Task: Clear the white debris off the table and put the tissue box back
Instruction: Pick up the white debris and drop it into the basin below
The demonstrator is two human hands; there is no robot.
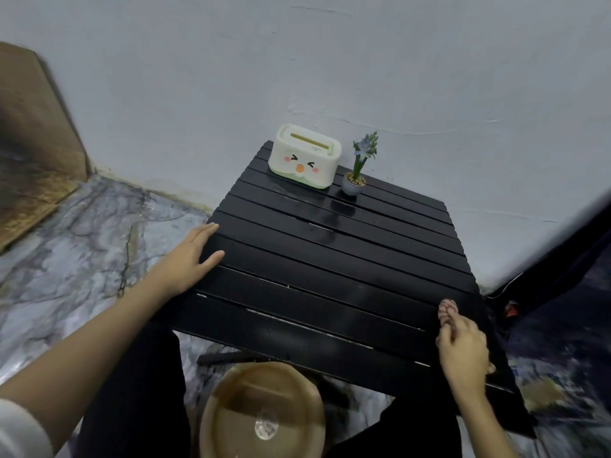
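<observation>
— Looking down at a black slatted table (334, 259), what sits on it?

— At the far edge, against the pale wall (297, 61), stands the tissue box (304, 156): cream-white with rounded corners, a pale green base, a slot in the top, and a cartoon face on its near side with squinting eyes, pink cheeks and an orange beak. Just to its right, apart from it, is a small grey pot holding a plant with blue flowers (359, 166).

— And the hands?

— The left hand (190, 256) lies flat on the table's left edge, fingers straight and relaxed, grasping nothing. The right hand (463, 345) is at the near right corner, fingers curled together with the tips pinched; whether they hold anything I cannot tell.

— Anything else nearby?

— Below the near edge, between the person's dark-clothed legs, sits a round tan bin (261, 414) with something pale and crumpled inside. The floor (66, 246) is marbled grey.
</observation>
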